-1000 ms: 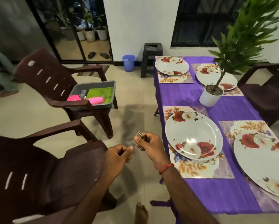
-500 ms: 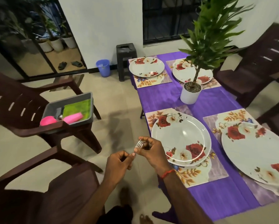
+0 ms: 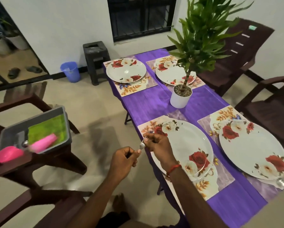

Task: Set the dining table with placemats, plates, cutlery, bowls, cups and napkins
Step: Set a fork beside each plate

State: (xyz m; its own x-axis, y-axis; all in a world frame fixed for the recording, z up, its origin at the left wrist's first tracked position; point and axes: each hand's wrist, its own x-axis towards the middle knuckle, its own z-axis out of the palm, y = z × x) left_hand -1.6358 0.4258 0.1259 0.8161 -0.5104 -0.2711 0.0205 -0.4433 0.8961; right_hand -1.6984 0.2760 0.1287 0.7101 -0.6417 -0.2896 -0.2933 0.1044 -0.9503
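While four mats point(image 3: 208, 188) and plates point(image 3: 187, 145) already lie on the table point(image 3: 154, 104), the right hand point(image 3: 156, 145) pinches cutlery point(image 3: 142, 145) just beside the near-left plate; the left hand point(image 3: 123, 162) is curled, round what I cannot tell. Bowls, cups and napkins seem still unplaced. No writing is legible
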